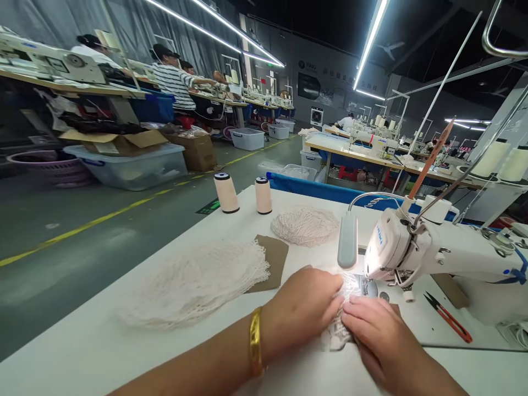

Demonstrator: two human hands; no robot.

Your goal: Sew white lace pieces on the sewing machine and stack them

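A white openwork lace piece (351,286) lies under the lit head of a sewing machine (388,242). My left hand (303,302), a gold bangle on its wrist, has its fingers curled closed on the lace's left edge. Close beside it, my right hand (381,338) pinches the lace from the right, near the presser foot. The fingertips of both hands are partly hidden by the fabric and each other. To the left lies a large pile of white lace (198,280), partly over a brown card (274,261). A smaller lace pile (305,224) sits behind.
Two thread cones (226,193) stand at the table's far edge. Red-handled thread snips (447,317) lie right of the machine. A grey lamp (348,240) hangs left of the needle. Co-workers sit at other machines beyond the aisle, near plastic bins (136,168).
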